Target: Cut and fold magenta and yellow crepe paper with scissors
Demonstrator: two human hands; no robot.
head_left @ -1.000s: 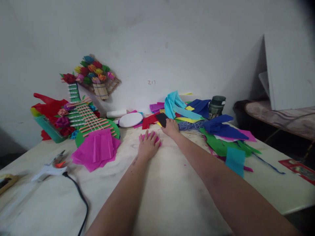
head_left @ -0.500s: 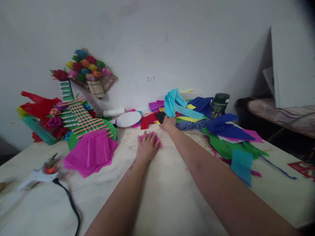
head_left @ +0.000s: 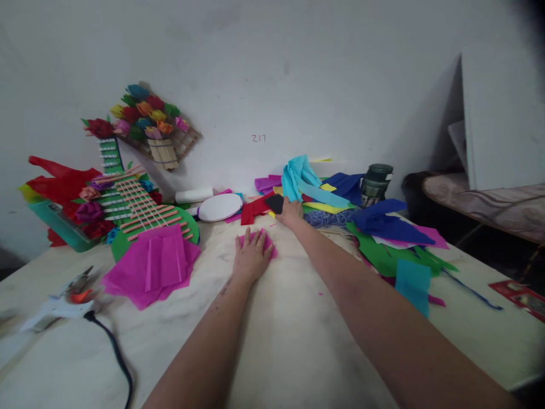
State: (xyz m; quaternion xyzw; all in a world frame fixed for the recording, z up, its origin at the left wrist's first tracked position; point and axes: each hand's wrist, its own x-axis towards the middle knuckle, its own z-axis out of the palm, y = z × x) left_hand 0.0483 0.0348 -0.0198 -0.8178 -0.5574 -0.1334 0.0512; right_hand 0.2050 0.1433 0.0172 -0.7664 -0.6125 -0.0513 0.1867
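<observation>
My left hand [head_left: 252,255] lies flat with its fingers spread over a small piece of magenta paper [head_left: 269,247]. Farther back, my right hand [head_left: 291,212] is closed at the edge of a dark, pointed flat piece [head_left: 275,203]; its fingertips are partly hidden. Around it are red strips [head_left: 252,210], light blue crepe paper [head_left: 298,177] and a tangle of blue-grey yarn [head_left: 330,218]. To the left, a stack of magenta paper sheets [head_left: 149,272] leans onto a decorated green guitar shape [head_left: 142,213].
A white glue gun [head_left: 59,307] with a black cord [head_left: 113,341] lies at front left. A white oval disc [head_left: 220,208] rests at the back. On the right are green paper [head_left: 385,253], blue paper [head_left: 387,221] and a dark green jar [head_left: 376,183].
The view has shifted slightly, moving most things a little left in the picture. Both hands keep their places on the table.
</observation>
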